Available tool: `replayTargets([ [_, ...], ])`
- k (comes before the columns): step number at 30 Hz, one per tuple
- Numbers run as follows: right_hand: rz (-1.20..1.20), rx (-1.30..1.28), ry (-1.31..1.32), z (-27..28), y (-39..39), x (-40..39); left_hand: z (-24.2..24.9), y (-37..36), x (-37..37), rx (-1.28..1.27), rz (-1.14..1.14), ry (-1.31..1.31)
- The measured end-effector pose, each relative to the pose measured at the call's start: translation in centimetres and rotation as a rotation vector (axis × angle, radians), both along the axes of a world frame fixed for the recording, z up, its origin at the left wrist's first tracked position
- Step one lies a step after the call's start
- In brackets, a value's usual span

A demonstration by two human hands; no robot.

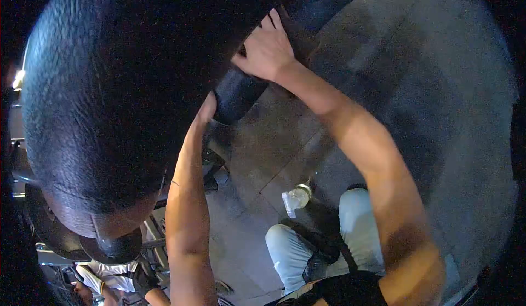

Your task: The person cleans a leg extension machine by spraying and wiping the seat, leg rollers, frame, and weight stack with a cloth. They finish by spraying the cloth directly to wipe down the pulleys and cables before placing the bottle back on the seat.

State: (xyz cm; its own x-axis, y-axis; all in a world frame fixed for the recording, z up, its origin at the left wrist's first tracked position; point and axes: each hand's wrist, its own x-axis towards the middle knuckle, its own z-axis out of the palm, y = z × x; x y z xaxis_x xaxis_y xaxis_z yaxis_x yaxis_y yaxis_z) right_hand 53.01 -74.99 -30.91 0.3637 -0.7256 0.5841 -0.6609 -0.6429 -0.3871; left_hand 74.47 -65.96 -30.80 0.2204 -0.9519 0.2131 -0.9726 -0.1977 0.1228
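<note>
A large, dark, wrinkled leather-like padded piece [104, 98] fills the upper left. Beside its edge runs a dark cylindrical part [238, 93]. My right hand [267, 50] rests over this part near the edge of the padded piece, its fingers somewhat spread and partly in shadow. Lower down, my left hand [207, 108] reaches in at the cylinder's near end; only its wrist side shows, and the fingers are hidden behind the dark piece.
A clear bottle [298, 197] with a white spray head is on the grey floor [241, 218] before my knees. Dark frame parts [159, 240] stand at the lower left. Another person in a white top [112, 276] is beyond them.
</note>
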Motion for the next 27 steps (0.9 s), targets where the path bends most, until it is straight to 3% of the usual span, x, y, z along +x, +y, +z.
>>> replayTargets([
  [3, -0.01, -0.173, 0.088, -1.7, -0.5, -1.4, 1.2, 0.1, -1.9, 0.024, -0.009, 0.148],
  [4, -0.122, -0.203, 0.033, -1.0, -2.0, -1.8, 2.1, 0.2, -2.6, 0.117, 0.104, 0.188],
  [5, -0.169, 0.063, 0.09, 1.0, -3.1, -2.0, 2.4, 0.5, -3.2, 0.221, 0.219, 0.227],
  [6, -0.17, 0.106, 0.12, 1.2, -2.8, -1.1, 1.7, 0.2, -1.9, 0.184, 0.113, 0.263],
  [9, -0.082, 0.065, 0.273, 2.1, 1.9, 2.9, 2.4, 0.4, -3.1, 0.248, 0.237, 0.296],
  [10, -0.117, 0.067, 0.072, 1.6, 5.1, 4.5, 2.7, 1.1, -3.7, 0.173, 0.102, 0.391],
  [11, 0.076, 0.04, -0.068, -0.3, 7.3, 5.2, 3.0, 1.8, -4.3, 0.112, -0.039, 0.488],
  [12, 0.044, -0.125, -0.391, -2.2, 9.3, 4.4, 2.8, 2.3, -4.2, 0.062, -0.156, 0.48],
  [14, -0.028, -0.002, -0.696, -5.2, 11.6, 1.7, 1.6, 1.4, -3.1, 0.04, -0.001, 0.515],
  [15, -0.089, 0.221, -1.203, -6.6, 11.7, 1.6, 1.7, 1.0, -3.0, 0.064, 0.021, 0.439],
  [16, 0.094, 0.57, -1.471, -9.4, 10.1, 1.0, 1.8, 1.0, -3.0, 0.093, 0.048, 0.361],
  [17, 0.238, 0.963, -1.939, -12.1, 8.6, 0.4, 2.0, 0.8, -3.0, 0.125, 0.074, 0.28],
  [18, 0.175, 1.285, -2.32, -14.8, 7.1, -0.3, 1.5, 0.7, -2.2, 0.128, 0.06, 0.289],
  [20, 0.257, 1.469, -2.489, -13.6, 4.0, -0.4, 2.2, 0.9, -3.1, 0.163, 0.032, 0.284],
  [27, 0.399, 1.457, -2.562, -12.3, 4.2, -0.5, 3.7, 0.7, -6.8, 0.158, 0.124, 0.171],
])
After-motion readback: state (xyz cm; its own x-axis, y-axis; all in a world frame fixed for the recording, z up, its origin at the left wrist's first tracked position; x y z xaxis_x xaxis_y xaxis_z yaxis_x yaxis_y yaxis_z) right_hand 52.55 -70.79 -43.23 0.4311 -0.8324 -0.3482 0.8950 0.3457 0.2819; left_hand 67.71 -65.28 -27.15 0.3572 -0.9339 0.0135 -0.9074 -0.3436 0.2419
